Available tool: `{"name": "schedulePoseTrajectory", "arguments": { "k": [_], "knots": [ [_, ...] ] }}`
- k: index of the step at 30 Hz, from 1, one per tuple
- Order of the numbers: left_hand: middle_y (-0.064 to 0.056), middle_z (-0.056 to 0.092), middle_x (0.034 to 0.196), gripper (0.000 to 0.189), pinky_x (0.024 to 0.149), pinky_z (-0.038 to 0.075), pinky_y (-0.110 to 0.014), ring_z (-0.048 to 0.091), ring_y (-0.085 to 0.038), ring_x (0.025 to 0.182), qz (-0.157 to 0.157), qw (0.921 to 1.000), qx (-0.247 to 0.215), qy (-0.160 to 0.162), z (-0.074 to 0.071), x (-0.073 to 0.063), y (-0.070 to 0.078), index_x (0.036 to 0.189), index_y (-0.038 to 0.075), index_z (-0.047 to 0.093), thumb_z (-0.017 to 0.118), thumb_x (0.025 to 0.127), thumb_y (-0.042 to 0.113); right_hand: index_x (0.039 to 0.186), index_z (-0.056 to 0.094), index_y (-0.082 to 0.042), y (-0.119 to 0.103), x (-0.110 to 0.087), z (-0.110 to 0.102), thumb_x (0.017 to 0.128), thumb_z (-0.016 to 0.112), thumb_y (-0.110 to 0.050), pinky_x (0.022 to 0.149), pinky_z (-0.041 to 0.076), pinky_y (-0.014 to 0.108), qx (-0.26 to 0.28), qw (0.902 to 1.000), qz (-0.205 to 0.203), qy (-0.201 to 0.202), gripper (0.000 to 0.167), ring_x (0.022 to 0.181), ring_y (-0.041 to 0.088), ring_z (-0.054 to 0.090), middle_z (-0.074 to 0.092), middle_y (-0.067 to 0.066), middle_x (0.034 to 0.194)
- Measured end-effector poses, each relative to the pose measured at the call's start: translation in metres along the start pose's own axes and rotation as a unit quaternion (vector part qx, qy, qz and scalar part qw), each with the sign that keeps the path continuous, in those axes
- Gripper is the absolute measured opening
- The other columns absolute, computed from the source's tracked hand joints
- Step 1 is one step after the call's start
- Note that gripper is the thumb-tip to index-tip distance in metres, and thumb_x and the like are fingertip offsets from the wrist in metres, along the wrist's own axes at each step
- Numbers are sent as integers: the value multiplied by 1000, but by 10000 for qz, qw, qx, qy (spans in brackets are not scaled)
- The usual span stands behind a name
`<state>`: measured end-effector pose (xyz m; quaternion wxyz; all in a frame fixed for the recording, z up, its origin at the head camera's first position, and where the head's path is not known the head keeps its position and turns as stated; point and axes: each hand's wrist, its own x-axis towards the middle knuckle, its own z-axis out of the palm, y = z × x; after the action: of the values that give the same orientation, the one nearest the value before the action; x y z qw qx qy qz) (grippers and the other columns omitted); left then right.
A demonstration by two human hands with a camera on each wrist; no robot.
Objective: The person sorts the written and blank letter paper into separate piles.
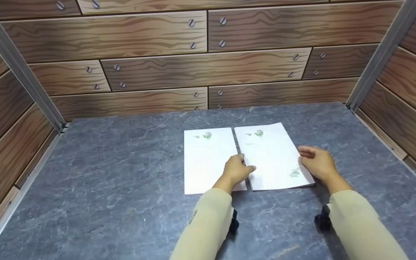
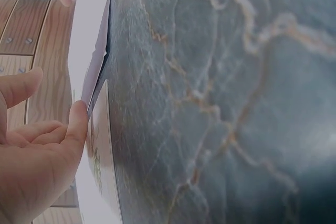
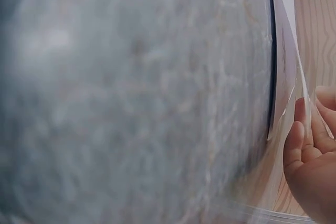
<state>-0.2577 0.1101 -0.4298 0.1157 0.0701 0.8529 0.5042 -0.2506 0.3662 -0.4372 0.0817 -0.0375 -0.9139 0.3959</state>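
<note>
Two white paper stacks with small green plant prints lie side by side, a narrow strip of table between them. My right hand (image 1: 318,164) pinches the right edge of the right-hand paper stack (image 1: 269,159); in the right wrist view, sheet edges (image 3: 307,100) run between its thumb and fingers. My left hand (image 1: 236,169) is at that stack's left edge, over the inner side of the left-hand paper stack (image 1: 208,162). In the left wrist view its fingers (image 2: 77,121) are fairly straight, one fingertip against the paper's edge, the thumb held apart. The right-hand stack's sheets look slightly raised and separated there.
The papers are on a dark grey marbled table (image 1: 121,173). Wood-patterned panels (image 1: 150,36) stand behind and on both sides, with metal posts (image 1: 385,54) at the back corners. Dark wrist devices (image 1: 323,218) sit under both sleeves.
</note>
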Motion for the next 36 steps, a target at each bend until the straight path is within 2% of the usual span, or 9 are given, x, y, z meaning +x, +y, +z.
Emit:
{"name": "schedulePoseTrajectory", "arguments": {
  "k": [4,10,15,23,30,36],
  "knots": [
    [-19,53,131,63,101,42,-36,51,-27,121,-36,10000,32,35,1,1,0,138,-8,42,68,88,19,129,52,10,0,0,0,92,57,-7,80,51,24,-50,9999,143,-76,41,112,38,55,58,28,121],
    [-19,54,130,61,101,41,-36,50,-28,122,-83,10000,-10,18,1,0,0,138,-7,42,68,89,18,131,50,11,0,-1,0,93,54,-8,93,46,43,-56,9997,151,-198,43,116,40,52,56,29,123],
    [-19,53,131,61,102,41,-37,48,-30,124,-100,9999,-63,13,1,-1,1,138,-7,42,67,89,17,133,48,11,0,-2,0,94,53,-9,94,46,44,49,9994,173,-292,44,118,41,50,54,29,126],
    [-20,53,132,62,101,41,-37,49,-31,123,-46,9999,-101,120,2,-1,2,138,-8,43,68,89,20,133,47,12,-1,-3,-1,96,54,-13,97,43,47,34,9997,110,-229,45,117,42,51,55,30,124],
    [-20,53,132,67,102,41,-37,49,-31,123,117,9993,-175,307,-2,-1,1,137,-6,44,71,86,27,141,38,8,-2,-2,-3,96,57,-32,98,41,49,166,9992,235,-282,63,121,42,47,52,30,129],
    [-17,54,132,70,99,44,-36,52,-29,120,187,9973,-468,528,-5,-1,1,139,-3,44,74,84,27,146,28,5,-4,-3,-3,95,57,-39,101,39,50,407,9981,383,-258,74,125,42,43,46,29,135]
  ]
}}
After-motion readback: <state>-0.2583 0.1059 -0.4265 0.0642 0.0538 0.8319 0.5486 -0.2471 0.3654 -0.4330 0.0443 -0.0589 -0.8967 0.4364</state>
